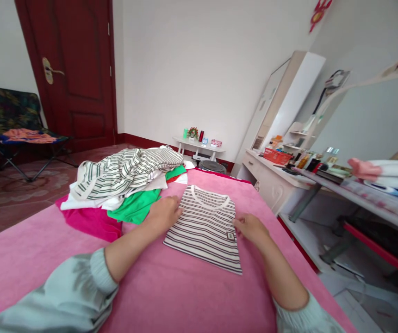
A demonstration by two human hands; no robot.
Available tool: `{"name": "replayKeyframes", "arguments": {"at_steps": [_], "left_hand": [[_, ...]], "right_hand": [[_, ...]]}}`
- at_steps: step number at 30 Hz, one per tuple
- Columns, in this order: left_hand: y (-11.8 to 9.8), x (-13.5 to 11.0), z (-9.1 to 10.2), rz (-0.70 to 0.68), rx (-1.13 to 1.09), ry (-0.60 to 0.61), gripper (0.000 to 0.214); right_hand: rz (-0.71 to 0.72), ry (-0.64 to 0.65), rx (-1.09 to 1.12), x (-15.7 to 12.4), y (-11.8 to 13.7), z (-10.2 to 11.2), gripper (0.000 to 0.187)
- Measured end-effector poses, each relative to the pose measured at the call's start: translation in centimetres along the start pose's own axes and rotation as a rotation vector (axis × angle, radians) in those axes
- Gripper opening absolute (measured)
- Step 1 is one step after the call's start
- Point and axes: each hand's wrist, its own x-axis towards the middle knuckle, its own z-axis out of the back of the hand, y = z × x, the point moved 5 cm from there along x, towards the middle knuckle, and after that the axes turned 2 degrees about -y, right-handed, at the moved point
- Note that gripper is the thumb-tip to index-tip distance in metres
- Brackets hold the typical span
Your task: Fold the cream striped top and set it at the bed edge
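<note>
A striped T-shirt [206, 226] lies folded into a neat rectangle on the pink bed cover [185, 296]. Its white collar faces away from me, and a small square patch with the letter R sits near its right edge. At the shirt's upper left edge, my left hand [166, 212] has its fingers curled in on the fabric. My right hand [253, 229] pinches the right edge, just above the patch. Both thumbs are partly hidden.
To the left is a heap of clothes: a green-striped shirt [126, 169], a green garment [136, 206] and a magenta one [91, 222]. A white dressing table [268, 178] stands right of the bed, a folding chair [11, 111] by the door [77, 69].
</note>
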Motion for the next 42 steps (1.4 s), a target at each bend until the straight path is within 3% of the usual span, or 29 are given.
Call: {"name": "replayKeyframes", "arguments": {"at_steps": [3,8,13,19,23,25,29,33,36,39,42], "left_hand": [[1.5,0.3,-0.3,0.106,0.039,0.166,0.040],[1.2,0.0,-0.1,0.135,0.014,0.233,0.051],[0.5,0.0,-1.6,-0.016,-0.159,0.298,0.033],[-0.2,0.5,-2.2,-0.062,-0.396,0.181,0.007],[-1.3,0.3,-2.2,-0.103,-0.564,0.069,0.005],[-2.1,0.0,-2.1,-0.141,-0.623,0.003,0.004],[-4.7,-0.4,-1.6,-0.235,-0.660,-0.104,0.004],[-8.9,-0.4,-1.6,-0.384,-0.608,-0.077,0.011],[-11.5,-0.3,-1.8,-0.406,-0.590,-0.064,0.014],[-13.1,-0.1,-2.1,-0.379,-0.663,0.069,0.013],[-13.9,-0.1,-3.2,-0.318,-0.899,0.449,0.009]], "right_hand": [[0.010,0.211,-0.078,-1.0,0.9,-0.6,0.040],[0.012,0.170,-0.185,-1.2,1.1,-0.3,0.032],[0.026,0.088,-0.133,-1.1,1.5,-0.4,0.021],[0.071,-0.109,-0.004,-0.9,2.1,-0.3,0.004],[0.198,-0.182,0.092,-1.0,3.0,-0.8,0.040],[0.266,-0.195,0.146,-1.2,3.7,-1.2,0.045],[0.356,-0.214,0.307,-1.4,5.0,-2.0,0.035],[0.329,-0.253,0.572,-0.9,4.6,-2.7,0.029],[0.308,-0.249,0.794,-0.5,3.6,-3.2,0.022],[0.261,-0.226,0.880,-0.2,2.6,-3.6,0.035],[0.196,-0.157,0.960,-0.1,2.1,-4.1,0.041]]}}
